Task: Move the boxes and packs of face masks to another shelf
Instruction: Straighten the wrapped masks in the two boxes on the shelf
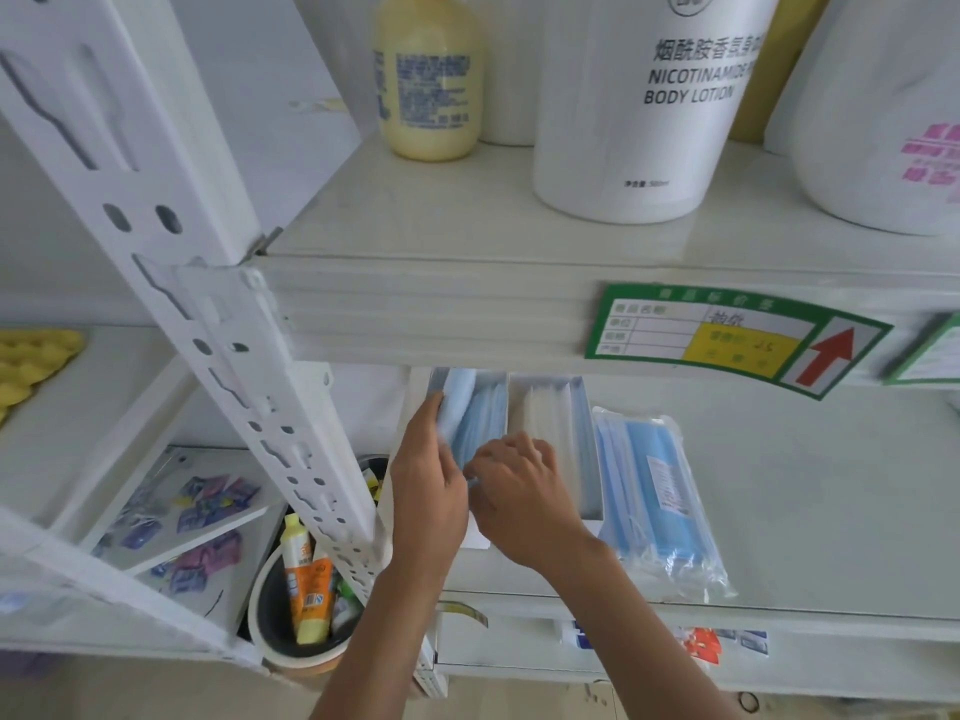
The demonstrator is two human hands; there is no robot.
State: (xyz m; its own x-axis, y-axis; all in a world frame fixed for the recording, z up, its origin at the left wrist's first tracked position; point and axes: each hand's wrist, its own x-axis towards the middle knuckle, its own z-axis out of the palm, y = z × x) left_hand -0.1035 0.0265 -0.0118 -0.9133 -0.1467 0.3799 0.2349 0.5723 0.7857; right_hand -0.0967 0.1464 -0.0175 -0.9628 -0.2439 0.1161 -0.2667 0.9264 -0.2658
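Two open white boxes of face masks stand side by side on the middle shelf [810, 485]. The left box [485, 407] holds blue masks, the right box [558, 428] white ones. A clear pack of blue masks [660, 491] lies flat to their right. My left hand [428, 491] grips the left box at its left wall, fingers around a bundle of blue masks. My right hand [519, 491] pinches at the near end of the same box, fingers closed on its masks or edge.
The upper shelf [415, 314] overhangs the boxes and carries a yellow bottle [427, 75] and a large white lotion jar [639, 106]. A white perforated upright [244, 356] stands left of my hands. Below it sit a bucket of tubes [306, 605] and trays of sachets [192, 517].
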